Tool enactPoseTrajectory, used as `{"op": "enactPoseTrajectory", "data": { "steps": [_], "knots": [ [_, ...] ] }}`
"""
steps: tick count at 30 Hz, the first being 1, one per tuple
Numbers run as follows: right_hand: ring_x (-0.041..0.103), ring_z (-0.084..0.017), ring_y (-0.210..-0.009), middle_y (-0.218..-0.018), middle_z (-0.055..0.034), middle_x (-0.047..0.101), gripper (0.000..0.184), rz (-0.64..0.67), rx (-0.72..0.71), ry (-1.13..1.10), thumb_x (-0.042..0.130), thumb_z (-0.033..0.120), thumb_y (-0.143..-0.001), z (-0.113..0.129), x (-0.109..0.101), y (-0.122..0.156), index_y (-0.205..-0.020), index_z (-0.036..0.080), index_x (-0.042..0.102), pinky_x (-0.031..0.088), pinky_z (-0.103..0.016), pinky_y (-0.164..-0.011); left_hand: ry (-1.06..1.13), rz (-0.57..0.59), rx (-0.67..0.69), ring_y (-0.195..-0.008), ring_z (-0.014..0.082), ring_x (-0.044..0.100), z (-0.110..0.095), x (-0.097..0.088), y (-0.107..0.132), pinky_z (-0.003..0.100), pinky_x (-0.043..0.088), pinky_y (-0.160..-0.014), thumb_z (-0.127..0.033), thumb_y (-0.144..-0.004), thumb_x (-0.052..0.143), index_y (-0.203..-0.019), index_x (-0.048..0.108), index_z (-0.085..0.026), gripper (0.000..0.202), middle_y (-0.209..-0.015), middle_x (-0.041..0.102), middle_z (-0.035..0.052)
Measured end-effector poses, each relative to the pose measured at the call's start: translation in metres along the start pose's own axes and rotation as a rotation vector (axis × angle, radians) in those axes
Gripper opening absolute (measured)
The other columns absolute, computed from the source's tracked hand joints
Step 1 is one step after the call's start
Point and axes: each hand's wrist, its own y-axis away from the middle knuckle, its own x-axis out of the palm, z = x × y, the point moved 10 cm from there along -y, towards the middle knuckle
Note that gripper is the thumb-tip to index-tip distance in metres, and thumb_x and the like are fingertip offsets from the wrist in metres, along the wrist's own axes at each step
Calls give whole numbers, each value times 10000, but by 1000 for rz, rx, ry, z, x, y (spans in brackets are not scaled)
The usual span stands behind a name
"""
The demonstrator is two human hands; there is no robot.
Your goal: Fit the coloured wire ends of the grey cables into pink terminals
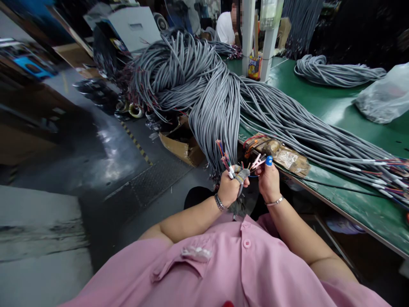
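My left hand (228,188) is closed around a grey cable end, and its fingers wear grey and yellow knitted finger covers (242,175). Coloured wires (224,157) fan out above this fist, past a white sleeve on the cable. My right hand (269,182) is close beside it, with a blue cover (269,160) on the thumb. Between its thumb and fingers it pinches a small pale pink clip-like piece (256,162); thin wires run between the hands. Exactly how the wires and this piece meet is too small to tell.
A big heap of grey cables (179,72) drapes over the edge of the green table (332,102). On the table are a taped wooden block (289,157), a coiled cable bundle (335,72) and a plastic bag (385,96). Below stands an open cardboard box (182,147). Another person (225,27) is behind.
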Motion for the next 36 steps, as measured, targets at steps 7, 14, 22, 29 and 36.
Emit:
{"op": "enactPoseTrajectory", "data": {
  "steps": [7,14,22,29,36],
  "knots": [
    [554,-102,-567,-787,3,682,375,160,377,-270,699,581,-746,-31,23,4,-758,214,628,468,-248,-518,4,23,-9,-444,83,522,7,4,-1,210,436,-465,-390,-736,724,-629,545,-167,305,-517,594,-22],
    [562,-107,-541,-663,20,645,373,125,407,-369,712,562,-745,-31,28,2,-706,207,607,505,-245,-537,4,5,-4,-433,81,515,4,3,-1,204,431,-458,-400,-712,742,-624,536,-168,322,-500,588,-28],
    [551,-111,-539,-617,29,604,341,100,372,-403,734,518,-748,-31,27,-3,-712,207,599,491,-241,-520,-34,7,-8,-432,76,517,8,3,-1,191,420,-440,-408,-737,719,-603,533,-162,336,-502,589,-23],
    [583,-161,-628,-751,-16,660,463,230,404,-342,567,686,-783,-29,32,10,-823,228,621,482,-295,-548,14,-5,1,-426,80,513,5,-1,0,201,424,-451,-392,-722,738,-630,537,-164,317,-500,587,-25],
    [606,-126,-686,-875,-6,709,306,258,439,-296,690,521,-775,-26,24,14,-870,232,656,497,-253,-603,62,-60,40,-443,83,513,0,-13,5,210,413,-465,-407,-727,732,-680,564,-164,299,-511,577,-30]
  ]
}}
